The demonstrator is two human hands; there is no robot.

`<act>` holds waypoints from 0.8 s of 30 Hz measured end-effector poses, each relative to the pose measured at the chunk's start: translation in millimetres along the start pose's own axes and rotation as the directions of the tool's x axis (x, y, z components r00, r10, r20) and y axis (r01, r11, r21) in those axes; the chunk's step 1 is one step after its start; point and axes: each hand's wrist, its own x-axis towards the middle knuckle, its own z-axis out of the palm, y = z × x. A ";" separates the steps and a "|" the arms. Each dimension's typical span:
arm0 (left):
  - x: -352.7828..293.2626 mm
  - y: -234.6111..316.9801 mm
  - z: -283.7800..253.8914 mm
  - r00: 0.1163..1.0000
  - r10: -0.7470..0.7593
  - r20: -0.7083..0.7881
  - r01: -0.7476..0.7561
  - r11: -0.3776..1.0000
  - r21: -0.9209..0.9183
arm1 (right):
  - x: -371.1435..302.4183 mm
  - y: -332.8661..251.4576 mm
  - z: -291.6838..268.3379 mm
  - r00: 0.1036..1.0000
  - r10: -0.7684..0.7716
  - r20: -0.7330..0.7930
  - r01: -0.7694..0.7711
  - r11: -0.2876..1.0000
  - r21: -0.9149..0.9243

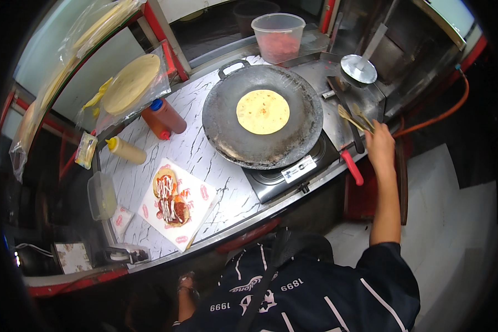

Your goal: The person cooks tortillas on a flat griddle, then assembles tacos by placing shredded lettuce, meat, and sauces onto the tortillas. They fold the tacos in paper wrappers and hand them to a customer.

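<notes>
Out at the right, my right hand (380, 145) grips the end of a pair of tongs (351, 117), whose metal arms reach over the steel surface beside the stove. A pale yellow tortilla (263, 112) lies flat in the middle of a large dark round griddle pan (227, 130) on a gas burner (301, 171). My left hand (187, 281) hangs low by my body, below the counter's front edge; its fingers are too dark and small to make out. On printed paper (191, 237), two bread halves (171, 200) carry red filling and white sauce.
Two squeeze bottles (174, 117), red-orange, and a yellowish one (127, 150) stand or lie left of the pan. Bagged tortillas (131, 83) rest behind them. A clear bucket (278, 40) holds something red. A knife (353, 166), a flat round press (359, 69) and an orange hose (445, 119) are right.
</notes>
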 end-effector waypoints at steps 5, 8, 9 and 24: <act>-26.1 23.2 28.0 0.997 -0.007 -0.081 -0.016 0.962 -0.273 | 0.8 -22.2 -76.9 0.936 -0.342 -0.087 0.343 0.824 0.452; -17.3 42.2 46.7 0.994 -0.064 -0.083 0.041 0.966 -0.256 | 18.1 -38.6 -64.0 0.633 -0.751 -0.188 0.764 0.569 0.304; -15.2 54.2 48.6 0.994 -0.075 -0.081 0.052 0.967 -0.248 | 18.9 -53.7 -52.4 0.623 -0.755 -0.205 0.775 0.559 0.295; -63.6 5.6 19.8 0.994 0.106 0.015 -0.059 0.662 -0.747 | 61.9 -108.1 -45.9 0.871 -0.463 -0.164 0.458 0.646 0.610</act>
